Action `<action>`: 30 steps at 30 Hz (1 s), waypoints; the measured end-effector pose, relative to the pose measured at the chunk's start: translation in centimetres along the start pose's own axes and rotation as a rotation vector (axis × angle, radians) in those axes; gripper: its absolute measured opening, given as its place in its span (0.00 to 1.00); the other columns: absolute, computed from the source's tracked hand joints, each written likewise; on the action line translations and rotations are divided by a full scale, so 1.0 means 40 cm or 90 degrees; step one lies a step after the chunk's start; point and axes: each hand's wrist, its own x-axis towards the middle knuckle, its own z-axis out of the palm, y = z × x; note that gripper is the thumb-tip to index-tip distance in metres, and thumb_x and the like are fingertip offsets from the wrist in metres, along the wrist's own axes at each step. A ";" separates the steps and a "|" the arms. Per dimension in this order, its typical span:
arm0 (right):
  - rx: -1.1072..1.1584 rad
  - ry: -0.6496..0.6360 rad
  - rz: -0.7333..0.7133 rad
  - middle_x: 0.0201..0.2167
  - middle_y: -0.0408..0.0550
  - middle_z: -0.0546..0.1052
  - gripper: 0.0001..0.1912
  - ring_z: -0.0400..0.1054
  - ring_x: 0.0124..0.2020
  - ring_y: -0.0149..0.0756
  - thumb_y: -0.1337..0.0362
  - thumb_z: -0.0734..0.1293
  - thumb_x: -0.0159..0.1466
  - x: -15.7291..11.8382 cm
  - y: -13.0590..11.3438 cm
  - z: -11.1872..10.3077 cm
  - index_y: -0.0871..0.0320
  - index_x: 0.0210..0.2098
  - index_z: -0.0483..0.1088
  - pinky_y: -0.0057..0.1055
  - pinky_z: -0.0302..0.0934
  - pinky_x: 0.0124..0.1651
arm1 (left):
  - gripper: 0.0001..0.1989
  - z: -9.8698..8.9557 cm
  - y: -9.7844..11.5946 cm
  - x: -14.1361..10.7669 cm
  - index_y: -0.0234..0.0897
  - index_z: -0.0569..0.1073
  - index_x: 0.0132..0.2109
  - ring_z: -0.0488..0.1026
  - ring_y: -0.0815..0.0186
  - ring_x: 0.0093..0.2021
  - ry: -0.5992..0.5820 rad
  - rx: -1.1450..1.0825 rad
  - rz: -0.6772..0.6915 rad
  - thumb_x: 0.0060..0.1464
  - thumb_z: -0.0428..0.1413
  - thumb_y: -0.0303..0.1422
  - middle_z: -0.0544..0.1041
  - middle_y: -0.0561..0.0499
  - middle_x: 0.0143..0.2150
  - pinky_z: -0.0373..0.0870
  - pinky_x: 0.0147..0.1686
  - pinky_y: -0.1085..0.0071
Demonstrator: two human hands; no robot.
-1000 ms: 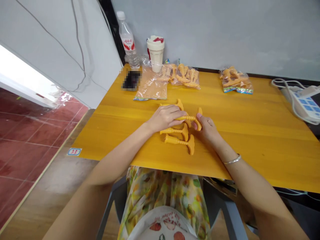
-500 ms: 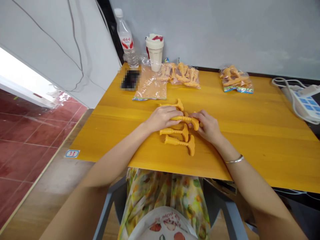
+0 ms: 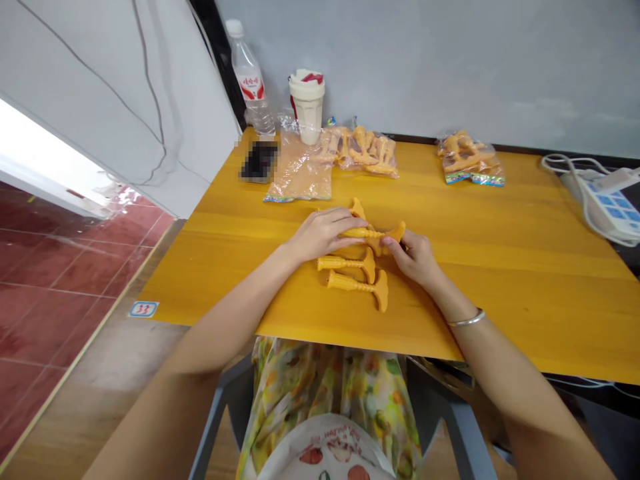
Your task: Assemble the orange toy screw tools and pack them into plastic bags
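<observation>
My left hand (image 3: 325, 233) is closed round the handle end of a yellow toy hammer (image 3: 367, 233), a T-shaped plastic piece with a ribbed shaft. At its curved head, my right hand (image 3: 414, 255) grips with thumb and fingers. Just below lie two more such pieces, a middle hammer (image 3: 347, 263) and a near hammer (image 3: 360, 285), heads to the right. Another hammer's head (image 3: 357, 208) shows beyond my left hand, its handle mostly covered. One more yellow head (image 3: 375, 248) is partly hidden under the held piece.
At the back of the wooden table (image 3: 500, 280) stand a water bottle (image 3: 251, 87) and a white cup (image 3: 307, 110). Near them lie a blurred-out dark phone (image 3: 259, 161), a clear bag (image 3: 300, 177) and a bag of yellow pieces (image 3: 373, 152). Rightward are another filled bag (image 3: 470, 157) and a power strip (image 3: 613, 207).
The held hammer has turned, so its head now points up and away rather than down toward me. My right hand has shifted its grip on the head.
</observation>
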 end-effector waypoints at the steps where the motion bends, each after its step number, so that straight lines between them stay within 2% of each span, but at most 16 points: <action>1: 0.009 0.011 0.026 0.19 0.42 0.64 0.30 0.55 0.22 0.31 0.37 0.58 0.65 0.000 0.005 -0.007 0.55 0.24 0.68 0.32 0.50 0.28 | 0.23 -0.006 -0.004 -0.002 0.38 0.76 0.54 0.77 0.61 0.46 0.015 -0.004 -0.017 0.62 0.55 0.49 0.80 0.43 0.45 0.73 0.47 0.67; 3: 0.031 0.055 0.080 0.19 0.41 0.64 0.30 0.54 0.21 0.30 0.36 0.58 0.65 0.005 0.021 -0.025 0.56 0.27 0.70 0.31 0.50 0.27 | 0.30 -0.021 -0.018 -0.007 0.37 0.72 0.59 0.76 0.60 0.47 0.062 -0.012 -0.074 0.58 0.56 0.53 0.78 0.41 0.49 0.73 0.46 0.66; 5: 0.047 0.114 0.125 0.19 0.40 0.64 0.31 0.55 0.22 0.30 0.36 0.57 0.65 0.016 0.045 -0.049 0.56 0.27 0.71 0.31 0.50 0.27 | 0.32 -0.036 -0.037 -0.014 0.38 0.70 0.61 0.74 0.63 0.43 0.118 -0.019 -0.142 0.58 0.56 0.55 0.77 0.41 0.50 0.73 0.40 0.69; 7: 0.055 0.150 0.160 0.18 0.41 0.62 0.33 0.55 0.22 0.30 0.34 0.56 0.65 0.030 0.074 -0.072 0.55 0.25 0.71 0.31 0.50 0.26 | 0.29 -0.046 -0.055 -0.019 0.38 0.70 0.61 0.73 0.66 0.39 0.167 -0.018 -0.194 0.62 0.52 0.54 0.77 0.43 0.47 0.71 0.35 0.72; 10: 0.055 0.143 0.209 0.16 0.41 0.60 0.35 0.54 0.20 0.30 0.31 0.55 0.63 0.046 0.116 -0.096 0.55 0.21 0.69 0.31 0.48 0.24 | 0.25 -0.052 -0.069 -0.023 0.38 0.72 0.57 0.72 0.66 0.39 0.195 -0.008 -0.216 0.65 0.48 0.51 0.77 0.45 0.44 0.70 0.36 0.71; 15: 0.055 0.112 0.262 0.14 0.42 0.62 0.37 0.54 0.17 0.30 0.30 0.56 0.62 0.047 0.150 -0.102 0.55 0.19 0.68 0.31 0.46 0.22 | 0.24 -0.048 -0.067 -0.022 0.36 0.73 0.55 0.73 0.66 0.37 0.179 -0.006 -0.217 0.67 0.47 0.50 0.77 0.45 0.41 0.69 0.38 0.70; 20: 0.024 0.115 0.300 0.13 0.41 0.62 0.37 0.54 0.16 0.29 0.29 0.57 0.61 0.046 0.158 -0.105 0.56 0.19 0.68 0.31 0.45 0.21 | 0.24 -0.046 -0.079 -0.025 0.36 0.73 0.55 0.72 0.67 0.36 0.170 -0.014 -0.234 0.66 0.49 0.50 0.78 0.46 0.40 0.68 0.35 0.71; 25: 0.012 0.082 0.336 0.13 0.41 0.61 0.37 0.52 0.16 0.28 0.29 0.57 0.60 0.051 0.161 -0.114 0.57 0.19 0.68 0.31 0.45 0.21 | 0.24 -0.047 -0.087 -0.028 0.36 0.74 0.54 0.73 0.66 0.36 0.169 -0.007 -0.233 0.66 0.47 0.50 0.78 0.47 0.39 0.68 0.38 0.70; 30: -0.002 0.038 0.329 0.16 0.42 0.64 0.38 0.56 0.19 0.29 0.28 0.56 0.59 0.049 0.164 -0.117 0.57 0.21 0.69 0.31 0.49 0.24 | 0.26 -0.054 -0.074 -0.027 0.36 0.75 0.52 0.74 0.63 0.41 0.098 0.035 -0.253 0.68 0.43 0.50 0.78 0.46 0.40 0.69 0.44 0.67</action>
